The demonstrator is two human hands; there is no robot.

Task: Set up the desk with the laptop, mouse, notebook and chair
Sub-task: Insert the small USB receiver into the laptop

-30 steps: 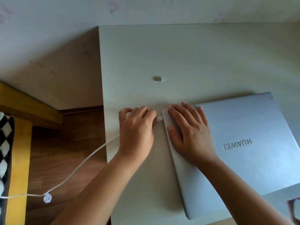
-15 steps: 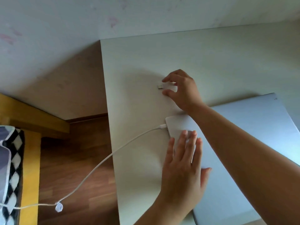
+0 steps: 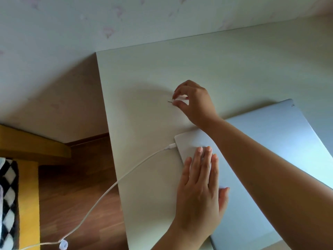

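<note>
A closed silver laptop (image 3: 281,141) lies on the white desk (image 3: 144,105) at the right. My left hand (image 3: 200,192) rests flat on the lid near its left edge, fingers apart. A white charging cable (image 3: 115,183) is plugged into the laptop's left side and runs off the desk's left edge to the floor. My right hand (image 3: 194,101) reaches across above the laptop and pinches a small white USB dongle (image 3: 177,101) between thumb and fingers, just above the desk surface. Mouse, notebook and chair are out of view.
The desk's left edge drops to a brown wooden floor (image 3: 72,186). A yellow wooden frame (image 3: 28,147) with a black-and-white checked cushion (image 3: 8,201) stands at the far left. A pale wall (image 3: 126,20) backs the desk.
My left hand moved from the cable plug onto the laptop lid. My right hand left the lid, reached to the small dongle on the desk and picked it up.
</note>
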